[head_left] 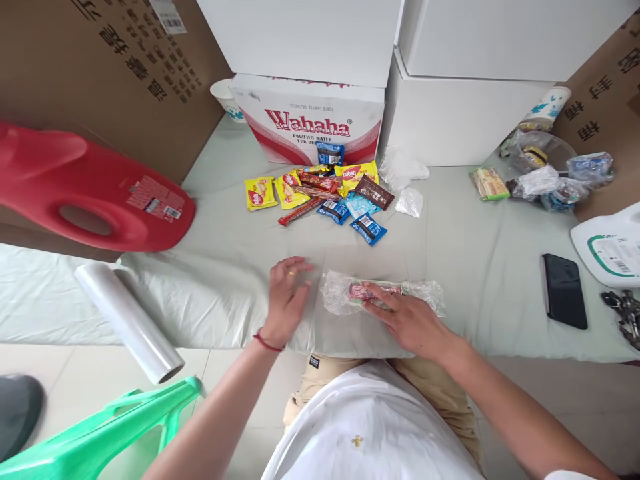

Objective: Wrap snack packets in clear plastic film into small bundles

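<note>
Snack packet (pixel 356 292) laid in clear film (pixel 336 293) near the table's front edge (pixel 480 293), seemingly steadied by right hand (pixel 407 320), fingers spread on top, not closed round it. Left hand (pixel 289 293) held empty just beside, fingers loosely parted. Loose snacks (pixel 325 181) piled beyond, presumably for working room.

Red jug (pixel 107 183) cut off left; fingers (pixel 386 296) partly hide wrapped packet (pixel 357 292).

Open lane between left hand (pixel 286 303) and red jug (pixel 117 180); snack pile (pixel 327 185) blocks forward reach, Wahaha box (pixel 305 125) behind.
</note>
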Available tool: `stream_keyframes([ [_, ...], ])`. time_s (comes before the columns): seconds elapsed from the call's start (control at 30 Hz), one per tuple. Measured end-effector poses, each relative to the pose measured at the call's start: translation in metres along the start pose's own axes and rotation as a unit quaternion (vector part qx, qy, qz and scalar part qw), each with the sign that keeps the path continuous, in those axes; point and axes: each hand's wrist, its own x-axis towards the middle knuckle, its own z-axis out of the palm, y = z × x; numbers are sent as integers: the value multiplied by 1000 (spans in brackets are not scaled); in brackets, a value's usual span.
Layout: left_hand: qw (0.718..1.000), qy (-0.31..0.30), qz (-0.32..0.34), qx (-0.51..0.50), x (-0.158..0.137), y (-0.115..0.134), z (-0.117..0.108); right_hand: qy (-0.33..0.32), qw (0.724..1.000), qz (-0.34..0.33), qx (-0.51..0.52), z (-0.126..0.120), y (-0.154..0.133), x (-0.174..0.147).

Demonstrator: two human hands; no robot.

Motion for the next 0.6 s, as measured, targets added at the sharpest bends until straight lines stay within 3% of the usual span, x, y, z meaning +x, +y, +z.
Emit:
stream_keyframes([
  [0.03,999,21,-16,36,-3,9,10,-1,1000,4,-5,0,-1,1],
  [0.2,989,-2,0,151,-13,37,53,23,999,26,-4,6,-1,-16],
  [0.33,984,-10,-5,179,-17,32,55,62,991,117,6,18,-2,-65],
  [0.47,986,-34,-26,163,-20,27,53,131,963,231,40,16,1,-108],
  [0.53,988,-36,-59,136,-21,28,53,202,938,275,55,7,1,-109],
  [0.6,990,-35,-93,101,-22,30,51,262,925,261,86,-3,-3,-91],
])
